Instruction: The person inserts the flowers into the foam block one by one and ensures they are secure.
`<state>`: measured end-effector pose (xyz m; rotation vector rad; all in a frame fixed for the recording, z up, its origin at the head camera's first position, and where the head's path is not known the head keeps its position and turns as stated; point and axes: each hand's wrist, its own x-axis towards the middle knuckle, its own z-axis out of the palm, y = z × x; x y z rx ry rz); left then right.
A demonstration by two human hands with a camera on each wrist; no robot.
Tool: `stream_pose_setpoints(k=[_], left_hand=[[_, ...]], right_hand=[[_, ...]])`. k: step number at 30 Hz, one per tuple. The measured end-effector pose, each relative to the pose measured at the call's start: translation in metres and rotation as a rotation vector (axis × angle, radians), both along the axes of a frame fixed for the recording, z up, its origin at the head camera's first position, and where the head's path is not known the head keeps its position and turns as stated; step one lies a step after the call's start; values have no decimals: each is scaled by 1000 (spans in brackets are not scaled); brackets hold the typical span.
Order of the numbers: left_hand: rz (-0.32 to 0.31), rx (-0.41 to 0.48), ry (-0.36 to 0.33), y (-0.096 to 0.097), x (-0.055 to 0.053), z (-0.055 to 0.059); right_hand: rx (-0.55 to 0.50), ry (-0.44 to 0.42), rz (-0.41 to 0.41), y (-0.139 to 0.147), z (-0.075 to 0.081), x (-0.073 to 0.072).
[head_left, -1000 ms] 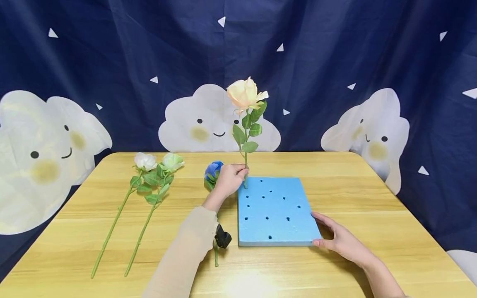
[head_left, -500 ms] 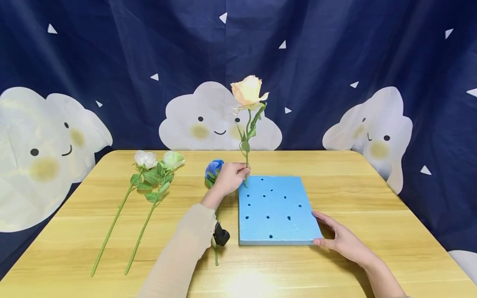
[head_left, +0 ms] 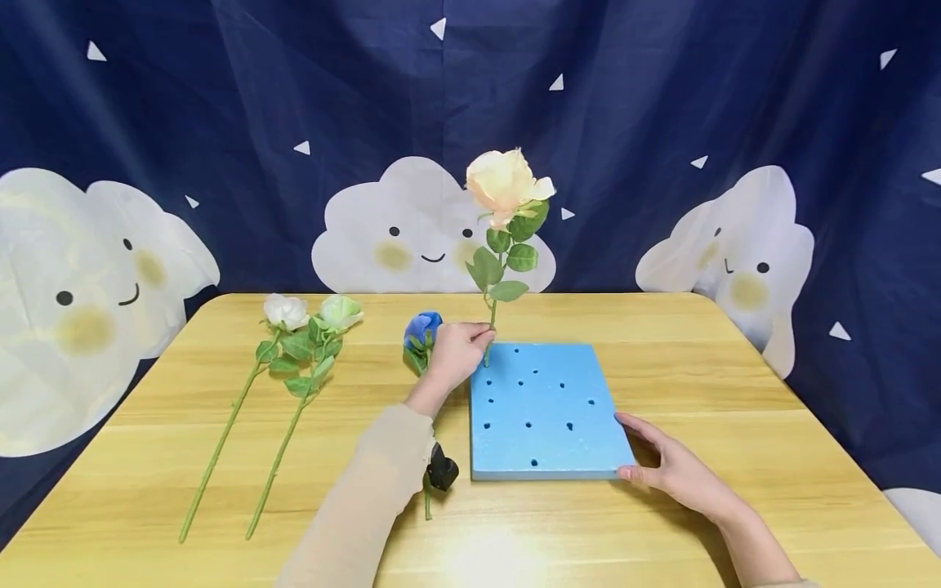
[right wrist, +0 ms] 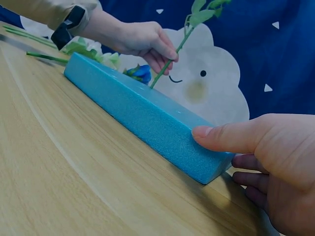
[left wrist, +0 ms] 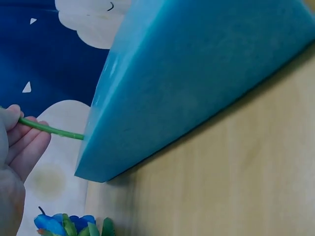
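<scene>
My left hand (head_left: pixel 459 353) pinches the green stem of a pale peach rose (head_left: pixel 506 188) between thumb and fingers. The rose stands nearly upright, leaning slightly right. Its lower stem (left wrist: pixel 66 132) meets the top face of a blue foam block (head_left: pixel 547 408) near the far left corner; how deep it goes is hidden. Several small holes dot the block's top. At the near right corner, my right hand (head_left: pixel 680 474) holds the block, its thumb (right wrist: pixel 216 137) on the near face and its fingers (right wrist: pixel 253 179) round the right side.
A blue rose (head_left: pixel 422 331) lies left of the block, partly under my left arm. Farther left on the wooden table (head_left: pixel 603 531) lie a white rose (head_left: pixel 287 312) and a pale green rose (head_left: pixel 340 313). A dark curtain (head_left: pixel 632 106) hangs behind.
The peach rose has turned about its stem and its bloom has shifted slightly right. The stem's lower end stays at the far left corner. My right hand keeps its place on the block.
</scene>
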<state>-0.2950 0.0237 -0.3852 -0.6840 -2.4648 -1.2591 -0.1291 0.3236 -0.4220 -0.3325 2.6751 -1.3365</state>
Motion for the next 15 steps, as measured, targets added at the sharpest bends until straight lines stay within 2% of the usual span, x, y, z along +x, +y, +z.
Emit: stream_pose_setpoints(k=[6, 13, 15], left_hand=[[54, 26, 59, 2, 3, -3], [11, 35, 97, 1, 3, -8], [15, 29, 107, 1, 3, -9]], right_hand=[[-2, 3, 4, 1, 1, 0], [-6, -5, 8, 1, 1, 1], [-14, -5, 12, 1, 0, 0]])
